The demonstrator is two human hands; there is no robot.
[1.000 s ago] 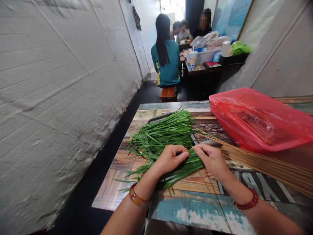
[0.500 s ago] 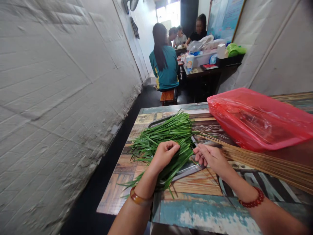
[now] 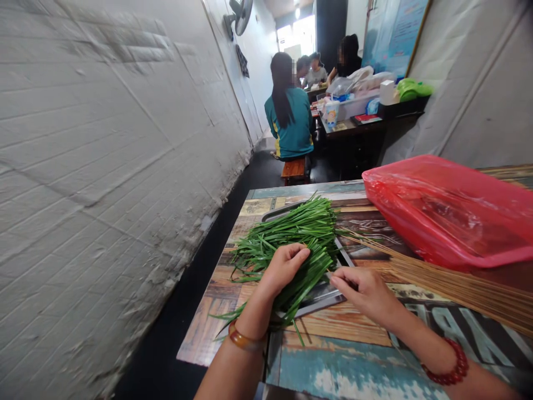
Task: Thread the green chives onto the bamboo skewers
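A heap of green garlic chives point(image 3: 291, 225) lies across a grey metal tray point(image 3: 325, 303), with leaf ends hanging over its left and near sides. My left hand point(image 3: 283, 270) is closed on some chives at the near side of the heap, thumb against the curled fingers. Just to its right, my right hand point(image 3: 364, 291) pinches a thin bamboo skewer, mostly hidden by the fingers; its tip points at the cut ends of the chives. A bundle of bamboo skewers point(image 3: 449, 281) lies on the table beyond my right wrist.
A red plastic bag point(image 3: 453, 211) stands on the patterned table point(image 3: 333, 355) at the right, behind the skewers. The white wall point(image 3: 104, 166) runs along the left. Ahead, a person in a teal jacket point(image 3: 291, 119) sits on a stool, near another table with bags and a cup point(image 3: 332, 113).
My right hand has turned, its fingers now curled into a pinch with the back of the hand upward. My left hand stays on the chives. The whole view has shifted slightly.
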